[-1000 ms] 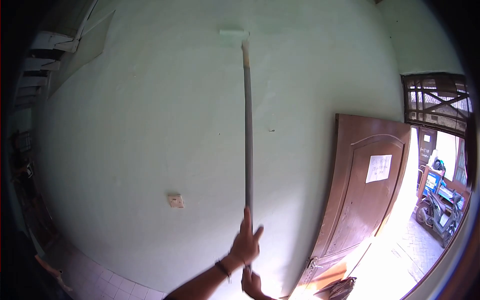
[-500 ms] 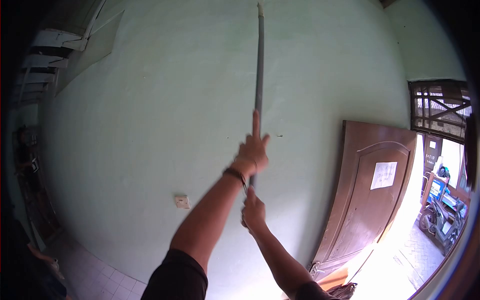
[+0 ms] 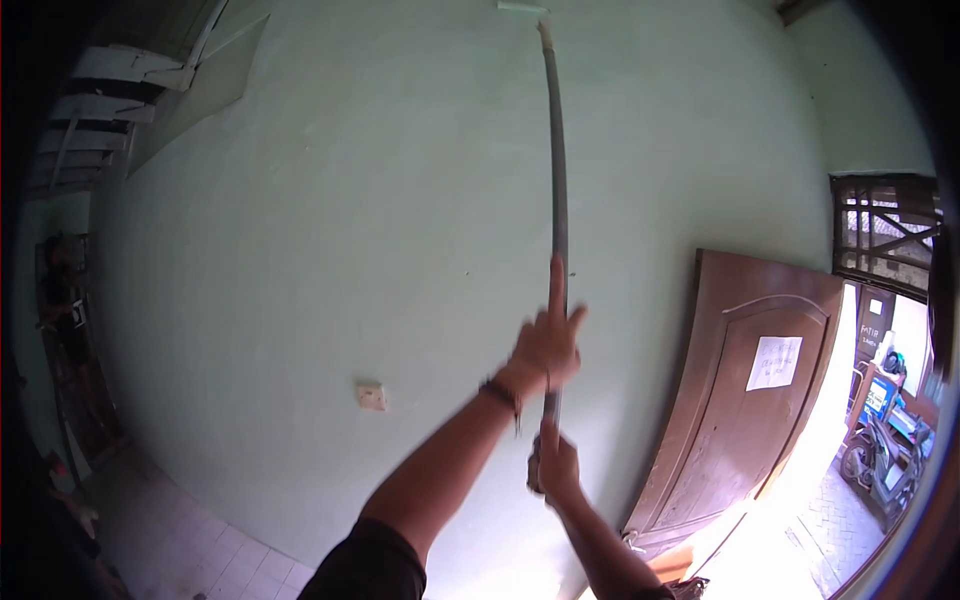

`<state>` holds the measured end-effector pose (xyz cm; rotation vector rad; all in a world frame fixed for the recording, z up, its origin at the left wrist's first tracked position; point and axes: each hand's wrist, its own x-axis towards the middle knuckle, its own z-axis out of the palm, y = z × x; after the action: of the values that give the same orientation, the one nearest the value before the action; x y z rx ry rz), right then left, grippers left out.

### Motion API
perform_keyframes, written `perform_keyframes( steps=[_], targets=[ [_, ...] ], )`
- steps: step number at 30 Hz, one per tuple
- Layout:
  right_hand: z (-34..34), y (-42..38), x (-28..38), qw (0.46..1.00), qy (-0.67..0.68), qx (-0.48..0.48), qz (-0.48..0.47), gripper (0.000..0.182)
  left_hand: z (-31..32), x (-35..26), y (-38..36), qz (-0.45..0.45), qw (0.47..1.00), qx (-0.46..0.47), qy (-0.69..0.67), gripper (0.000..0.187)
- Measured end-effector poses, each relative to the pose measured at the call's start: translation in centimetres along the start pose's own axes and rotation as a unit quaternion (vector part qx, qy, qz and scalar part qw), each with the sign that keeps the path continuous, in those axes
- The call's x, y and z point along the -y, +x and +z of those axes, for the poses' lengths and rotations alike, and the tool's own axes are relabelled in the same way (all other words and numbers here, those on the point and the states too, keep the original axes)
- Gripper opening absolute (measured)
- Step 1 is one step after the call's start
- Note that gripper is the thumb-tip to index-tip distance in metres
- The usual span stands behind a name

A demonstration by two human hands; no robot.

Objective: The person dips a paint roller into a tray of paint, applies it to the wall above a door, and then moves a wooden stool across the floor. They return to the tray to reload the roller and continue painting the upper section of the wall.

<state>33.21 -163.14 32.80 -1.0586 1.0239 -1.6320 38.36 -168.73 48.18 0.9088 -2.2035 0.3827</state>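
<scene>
A long grey pole (image 3: 557, 150) with a pale beige tip (image 3: 545, 36) rises in front of the green wall, leaning slightly. My left hand (image 3: 548, 348) wraps round its lower part, index finger stretched up along the shaft and thumb side to the right; a dark bracelet (image 3: 502, 396) circles that wrist. Below it, my right hand (image 3: 556, 466) grips the pole near its bottom end, thumb pointing up. At the top edge of the view, a short whitish strip (image 3: 522, 7) on the wall lies just up and left of the pole's tip.
A brown wooden door (image 3: 745, 400) with a paper sheet (image 3: 774, 363) stands open at right; a motorbike (image 3: 885, 460) is outside. A wall switch plate (image 3: 371, 396) sits left of my arms. Stairs (image 3: 110, 110) rise upper left, and a person (image 3: 68, 310) stands at far left.
Both hands and the pole have shifted right and down in the view, and the pole now tilts the other way, its tip left of its base. The whitish strip has come into view.
</scene>
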Motion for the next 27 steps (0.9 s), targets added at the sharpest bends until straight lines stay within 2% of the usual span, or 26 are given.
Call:
perform_keyframes(
  steps=[2,5,6,8,10,11,12,13,14,16,18,19,20,21,22,24,27],
  targets=[
    [1.0,2.1,6.0,0.998,-0.004,0.015,-0.063,0.045,-4.0,-0.5,5.4,-0.017,1.000,-0.018,0.008,0.046],
    [1.1,3.2,9.1,0.999,-0.022,0.006,-0.047,0.044,-5.1,-1.2,8.2,-0.050,0.998,-0.008,0.037,0.048],
    [0.1,3.2,8.0,0.999,-0.024,0.002,-0.049,0.043,-4.0,-1.3,7.5,-0.035,0.999,-0.016,0.027,0.050],
    [-2.9,3.6,0.7,0.997,-0.049,-0.022,-0.063,0.042,0.4,-1.8,3.1,-0.019,0.999,-0.009,0.037,0.056],
    [-5.4,-0.5,-6.3,0.999,-0.040,-0.014,-0.034,0.040,6.8,-1.8,-3.5,0.012,1.000,0.003,0.016,0.051],
    [-7.0,-2.3,-11.2,0.993,-0.110,-0.047,-0.021,0.042,8.5,-2.8,-7.6,0.015,0.999,0.021,0.035,0.050],
    [-7.8,-5.7,-13.9,0.971,-0.223,-0.068,-0.053,0.044,9.8,-3.8,-11.6,0.010,0.999,0.047,0.023,0.050],
    [-9.1,-7.6,-18.6,0.972,-0.220,-0.073,-0.029,0.045,12.5,-4.0,-15.5,0.027,0.999,0.019,0.011,0.052],
    [-10.6,-10.2,-21.3,0.956,-0.279,-0.058,-0.076,0.066,12.7,-5.2,-18.3,0.013,0.999,0.040,0.010,0.052],
    [-10.3,-11.3,-21.8,0.951,-0.294,-0.075,-0.060,0.069,11.8,-6.1,-19.6,-0.007,0.998,0.063,-0.004,0.052],
    [-7.7,-9.8,-15.5,0.969,-0.235,-0.059,-0.039,0.046,9.7,-5.1,-15.8,0.000,0.999,0.019,0.038,0.051],
    [-6.9,-7.7,-12.2,0.971,-0.225,-0.049,-0.066,0.045,7.9,-4.5,-12.4,-0.005,0.999,0.003,0.050,0.053],
    [-5.6,-5.8,-7.7,0.983,-0.176,-0.035,-0.040,0.045,5.4,-4.0,-8.8,-0.006,0.998,-0.016,0.057,0.053],
    [-4.8,-3.1,-4.6,0.996,-0.079,-0.004,-0.034,0.046,3.2,-3.8,-5.1,-0.015,0.996,-0.035,0.076,0.054],
    [-3.9,-1.1,-1.0,0.995,-0.083,-0.004,-0.047,0.046,0.8,-3.6,-1.7,-0.017,0.995,-0.042,0.084,0.056],
    [-2.5,0.0,5.6,0.999,-0.018,0.049,-0.010,0.046,-2.6,-3.7,3.2,-0.051,0.993,-0.003,0.109,0.058],
    [-2.3,1.6,4.9,0.999,-0.032,0.036,-0.017,0.047,-1.1,-2.6,4.2,-0.069,0.992,0.002,0.104,0.058]
  ],
)
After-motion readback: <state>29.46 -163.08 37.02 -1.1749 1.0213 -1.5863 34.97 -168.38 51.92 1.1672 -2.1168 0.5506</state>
